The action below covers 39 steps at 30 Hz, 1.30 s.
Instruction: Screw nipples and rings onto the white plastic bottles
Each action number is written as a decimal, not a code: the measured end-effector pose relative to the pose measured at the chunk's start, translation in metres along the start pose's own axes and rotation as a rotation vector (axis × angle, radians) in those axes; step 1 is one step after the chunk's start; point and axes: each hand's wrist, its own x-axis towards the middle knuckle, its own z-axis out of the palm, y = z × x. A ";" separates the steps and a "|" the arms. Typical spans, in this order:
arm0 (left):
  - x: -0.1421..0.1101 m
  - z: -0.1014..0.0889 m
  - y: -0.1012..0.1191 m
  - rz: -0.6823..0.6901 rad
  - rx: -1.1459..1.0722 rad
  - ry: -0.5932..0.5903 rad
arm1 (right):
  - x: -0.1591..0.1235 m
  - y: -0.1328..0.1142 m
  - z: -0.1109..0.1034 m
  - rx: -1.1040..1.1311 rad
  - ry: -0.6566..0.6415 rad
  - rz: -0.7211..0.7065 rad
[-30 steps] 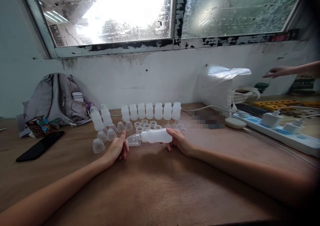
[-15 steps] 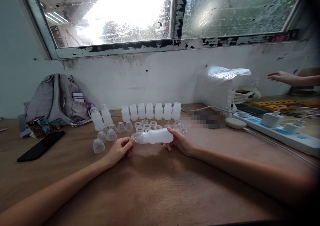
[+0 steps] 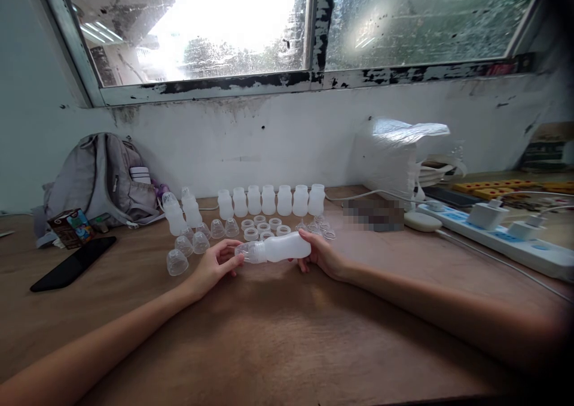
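Observation:
A frosted baby bottle (image 3: 287, 246) lies sideways between my hands, just above the table. My right hand (image 3: 320, 253) is closed around its base end. At the other end, the fingers of my left hand (image 3: 220, 262) grip the clear dome cap (image 3: 246, 251) that covers the nipple. Behind it lie several white collar rings (image 3: 265, 226) and, to their right, clear nipples (image 3: 319, 226). Further left stand several clear caps (image 3: 177, 262). Two bottles with tops (image 3: 174, 213) stand near the backpack, and a row of topless bottles (image 3: 269, 200) lines the back.
On the left are a grey backpack (image 3: 105, 173), a small drink carton (image 3: 72, 228) and a black phone (image 3: 74, 263). To the right lie a white power strip (image 3: 502, 238) with plugs and cables, a round white pad (image 3: 422, 222) and a white plastic bag (image 3: 394, 161).
My left hand has shifted its fingers further around the cap, and the cap end of the bottle has dipped slightly. Another person's hand at the far right has left the view.

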 end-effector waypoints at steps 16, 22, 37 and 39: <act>-0.010 0.002 0.003 0.163 0.151 0.069 | -0.003 -0.003 0.005 -0.045 0.024 0.022; -0.019 0.004 0.001 0.254 0.230 0.098 | -0.012 -0.001 0.012 -0.163 0.033 0.026; -0.029 0.007 -0.003 0.656 0.344 0.119 | -0.030 -0.004 0.026 -0.407 0.071 -0.014; -0.029 0.009 -0.003 0.650 0.322 0.118 | -0.030 -0.002 0.026 -0.421 0.069 -0.018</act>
